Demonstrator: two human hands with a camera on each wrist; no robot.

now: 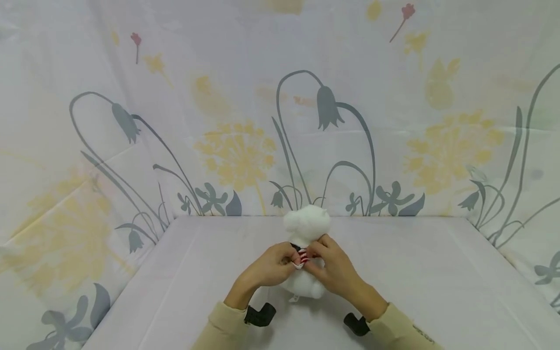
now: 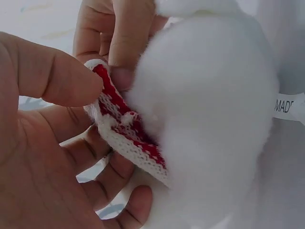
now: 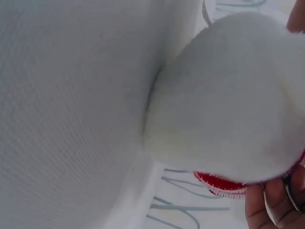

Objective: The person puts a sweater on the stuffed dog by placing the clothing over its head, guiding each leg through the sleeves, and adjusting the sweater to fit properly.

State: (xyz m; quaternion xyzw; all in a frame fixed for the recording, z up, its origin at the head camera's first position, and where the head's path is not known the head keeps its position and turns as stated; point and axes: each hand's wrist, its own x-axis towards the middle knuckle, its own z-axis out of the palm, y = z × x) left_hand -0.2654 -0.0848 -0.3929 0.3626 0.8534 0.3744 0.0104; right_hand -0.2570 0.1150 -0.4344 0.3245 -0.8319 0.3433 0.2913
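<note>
A white plush toy point(image 1: 309, 221) sits upright on the white surface, with a red-and-white knitted garment point(image 1: 304, 255) around its middle. My left hand point(image 1: 273, 265) pinches the garment's white edge between thumb and forefinger; the left wrist view shows this knitted edge point(image 2: 136, 155) drawn away from the fluffy body point(image 2: 205, 109). From the other side my right hand point(image 1: 334, 265) pinches the same garment, its fingers point(image 2: 125, 45) close to the left thumb. In the right wrist view the toy's body point(image 3: 224, 100) hides most of the garment, and fingers point(image 3: 274, 205) show beneath it.
A printed label point(image 2: 286, 106) sticks out from the toy's lower end. Black wrist cameras point(image 1: 261, 315) hang below both forearms. Behind the white tabletop point(image 1: 197, 272) rises a flower-patterned cloth point(image 1: 245, 58), which also runs along both sides.
</note>
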